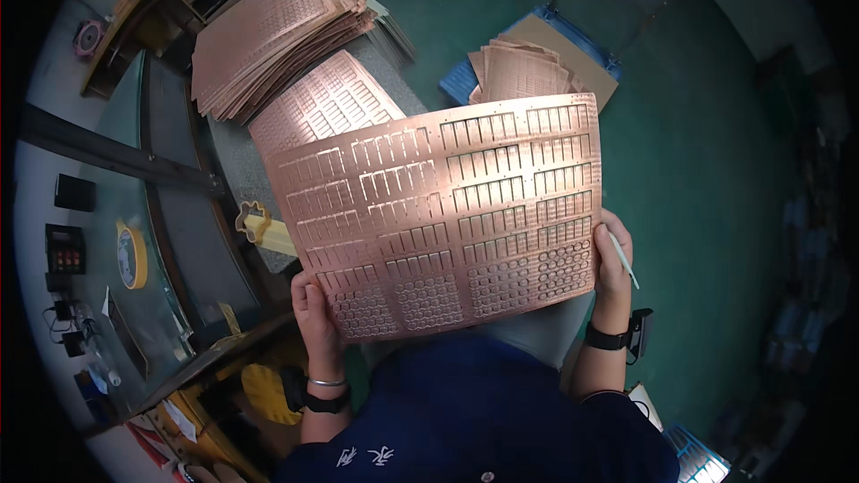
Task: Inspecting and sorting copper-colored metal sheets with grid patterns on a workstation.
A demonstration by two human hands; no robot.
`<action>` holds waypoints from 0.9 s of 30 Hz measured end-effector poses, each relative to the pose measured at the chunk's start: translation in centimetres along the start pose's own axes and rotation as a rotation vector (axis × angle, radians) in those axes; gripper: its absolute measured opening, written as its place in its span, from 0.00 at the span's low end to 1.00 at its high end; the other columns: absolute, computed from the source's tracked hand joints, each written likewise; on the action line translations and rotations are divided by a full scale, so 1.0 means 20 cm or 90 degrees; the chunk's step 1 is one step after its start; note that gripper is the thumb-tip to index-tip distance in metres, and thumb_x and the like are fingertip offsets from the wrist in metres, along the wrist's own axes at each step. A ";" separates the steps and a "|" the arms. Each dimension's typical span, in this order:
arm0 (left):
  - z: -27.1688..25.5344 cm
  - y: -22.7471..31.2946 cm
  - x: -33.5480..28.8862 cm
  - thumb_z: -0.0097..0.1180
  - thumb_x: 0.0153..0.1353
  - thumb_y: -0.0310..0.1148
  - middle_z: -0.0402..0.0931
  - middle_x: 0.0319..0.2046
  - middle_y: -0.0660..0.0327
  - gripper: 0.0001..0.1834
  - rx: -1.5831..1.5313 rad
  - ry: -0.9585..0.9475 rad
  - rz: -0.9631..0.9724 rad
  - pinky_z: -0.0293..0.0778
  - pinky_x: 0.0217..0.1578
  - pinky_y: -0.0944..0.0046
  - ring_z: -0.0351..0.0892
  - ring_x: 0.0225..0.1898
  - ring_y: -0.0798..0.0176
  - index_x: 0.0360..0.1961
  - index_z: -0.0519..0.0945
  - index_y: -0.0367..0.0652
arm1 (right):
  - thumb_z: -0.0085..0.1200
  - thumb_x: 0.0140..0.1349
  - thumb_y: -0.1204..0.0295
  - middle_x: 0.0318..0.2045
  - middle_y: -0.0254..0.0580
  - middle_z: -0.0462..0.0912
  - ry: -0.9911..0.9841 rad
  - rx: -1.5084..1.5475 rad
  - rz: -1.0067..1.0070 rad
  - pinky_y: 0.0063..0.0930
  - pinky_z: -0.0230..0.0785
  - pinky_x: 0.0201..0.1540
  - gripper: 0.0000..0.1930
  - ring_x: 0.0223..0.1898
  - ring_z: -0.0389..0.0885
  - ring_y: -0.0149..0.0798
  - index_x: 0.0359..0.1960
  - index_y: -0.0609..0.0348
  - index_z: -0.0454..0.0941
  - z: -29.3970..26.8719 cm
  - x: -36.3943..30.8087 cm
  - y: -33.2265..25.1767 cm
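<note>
A large copper-coloured sheet (447,215) is held up in front of me, tilted, with rows of slot-like cut patterns above and round patterns along its lower part. My left hand (313,309) grips its lower left edge, thumb on the front. On the right edge my right hand (613,255) is closed round the sheet, and a thin pale pen-like stick (622,259) sits in the same hand. Fingers behind the sheet are hidden. Just beyond the sheet lies a similar copper sheet (327,98), partly covered by it.
A tall, uneven stack of copper sheets (268,36) stands on a grey table (233,165) at the far left. Another stack (523,72) rests on a blue trolley (461,82). A yellow tape roll (131,255) lies left, near a glass panel and dark frame (183,161).
</note>
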State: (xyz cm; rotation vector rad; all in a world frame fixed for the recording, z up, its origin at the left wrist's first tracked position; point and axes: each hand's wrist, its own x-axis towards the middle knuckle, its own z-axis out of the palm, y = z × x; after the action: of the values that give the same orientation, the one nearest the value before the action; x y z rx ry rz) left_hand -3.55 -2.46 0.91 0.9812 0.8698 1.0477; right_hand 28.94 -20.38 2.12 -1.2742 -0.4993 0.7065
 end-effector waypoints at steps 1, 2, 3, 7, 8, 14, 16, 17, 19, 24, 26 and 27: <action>0.00 0.00 0.00 0.44 0.67 0.39 0.70 0.37 0.65 0.12 -0.002 -0.003 0.009 0.67 0.44 0.70 0.69 0.39 0.73 0.41 0.69 0.41 | 0.48 0.63 0.68 0.40 0.46 0.79 -0.002 0.002 -0.009 0.21 0.68 0.46 0.18 0.41 0.77 0.31 0.48 0.72 0.71 0.00 0.00 0.00; 0.00 0.00 0.01 0.45 0.66 0.38 0.70 0.37 0.65 0.11 -0.020 -0.010 0.004 0.67 0.43 0.70 0.69 0.39 0.73 0.40 0.69 0.41 | 0.48 0.63 0.68 0.40 0.47 0.79 0.000 0.008 -0.007 0.21 0.68 0.46 0.18 0.41 0.77 0.31 0.48 0.72 0.71 0.00 0.01 0.01; 0.01 0.00 0.03 0.46 0.66 0.38 0.70 0.36 0.66 0.11 -0.037 -0.017 0.001 0.67 0.43 0.70 0.70 0.38 0.73 0.39 0.69 0.42 | 0.48 0.63 0.68 0.41 0.47 0.79 0.001 0.015 -0.005 0.22 0.68 0.47 0.18 0.42 0.77 0.31 0.48 0.72 0.71 0.01 0.02 0.02; 0.02 0.02 0.02 0.47 0.65 0.37 0.72 0.36 0.65 0.10 -0.050 -0.018 0.014 0.67 0.43 0.70 0.70 0.38 0.72 0.39 0.70 0.42 | 0.47 0.63 0.69 0.41 0.46 0.79 0.014 0.013 -0.001 0.23 0.68 0.48 0.17 0.42 0.77 0.32 0.47 0.72 0.71 0.00 0.03 0.02; 0.03 0.02 0.02 0.48 0.65 0.37 0.72 0.36 0.65 0.10 -0.061 -0.031 0.008 0.67 0.43 0.70 0.70 0.38 0.73 0.39 0.70 0.42 | 0.47 0.63 0.69 0.42 0.46 0.78 0.010 0.028 -0.012 0.23 0.67 0.49 0.17 0.43 0.76 0.33 0.47 0.71 0.71 -0.02 0.02 0.03; 0.00 0.00 0.01 0.49 0.64 0.36 0.73 0.35 0.66 0.10 -0.080 -0.063 -0.008 0.66 0.44 0.70 0.70 0.38 0.73 0.40 0.71 0.41 | 0.46 0.64 0.68 0.45 0.47 0.77 0.008 0.048 -0.013 0.26 0.64 0.52 0.18 0.46 0.75 0.34 0.49 0.71 0.69 -0.02 0.02 0.04; 0.00 0.00 0.00 0.50 0.64 0.36 0.71 0.36 0.65 0.10 -0.071 -0.073 -0.019 0.64 0.45 0.70 0.68 0.38 0.72 0.40 0.72 0.40 | 0.45 0.65 0.67 0.45 0.47 0.77 0.017 0.031 -0.008 0.27 0.63 0.53 0.18 0.47 0.75 0.35 0.50 0.71 0.69 -0.02 0.02 0.04; 0.02 0.00 0.00 0.50 0.64 0.36 0.71 0.36 0.65 0.10 -0.072 -0.068 -0.016 0.64 0.45 0.70 0.68 0.38 0.72 0.40 0.72 0.40 | 0.45 0.65 0.67 0.45 0.47 0.77 0.011 0.032 -0.006 0.27 0.63 0.53 0.18 0.47 0.75 0.35 0.50 0.71 0.69 -0.01 0.02 0.05; 0.04 0.02 0.01 0.52 0.63 0.35 0.69 0.40 0.62 0.11 -0.015 -0.090 0.056 0.62 0.48 0.69 0.67 0.42 0.70 0.39 0.73 0.38 | 0.45 0.65 0.67 0.46 0.43 0.76 0.007 0.044 -0.019 0.24 0.62 0.52 0.17 0.47 0.73 0.32 0.49 0.67 0.69 0.00 0.02 0.04; 0.02 0.00 0.02 0.52 0.63 0.37 0.69 0.46 0.62 0.10 0.127 -0.076 0.145 0.61 0.53 0.64 0.67 0.48 0.65 0.37 0.74 0.42 | 0.45 0.65 0.67 0.51 0.47 0.72 0.018 -0.039 -0.072 0.30 0.61 0.55 0.14 0.52 0.70 0.35 0.48 0.63 0.68 -0.07 0.08 0.11; 0.04 0.03 0.04 0.54 0.61 0.34 0.66 0.49 0.58 0.08 0.181 -0.067 0.161 0.61 0.55 0.61 0.65 0.52 0.62 0.37 0.74 0.42 | 0.46 0.64 0.67 0.54 0.54 0.69 0.033 -0.022 -0.138 0.35 0.61 0.57 0.12 0.56 0.68 0.41 0.46 0.58 0.68 -0.04 0.12 0.12; -0.01 -0.03 0.09 0.56 0.58 0.32 0.65 0.51 0.57 0.05 0.245 -0.098 0.253 0.59 0.57 0.59 0.64 0.53 0.59 0.35 0.77 0.45 | 0.45 0.64 0.67 0.54 0.55 0.69 0.047 0.032 -0.169 0.38 0.61 0.58 0.11 0.57 0.67 0.45 0.46 0.56 0.68 -0.01 0.15 0.12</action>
State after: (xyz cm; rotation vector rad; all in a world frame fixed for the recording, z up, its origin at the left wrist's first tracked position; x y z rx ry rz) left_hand -3.15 -0.86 0.10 1.5870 0.7794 1.1390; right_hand 30.64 -18.09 -0.48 -1.1572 -0.5740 0.4456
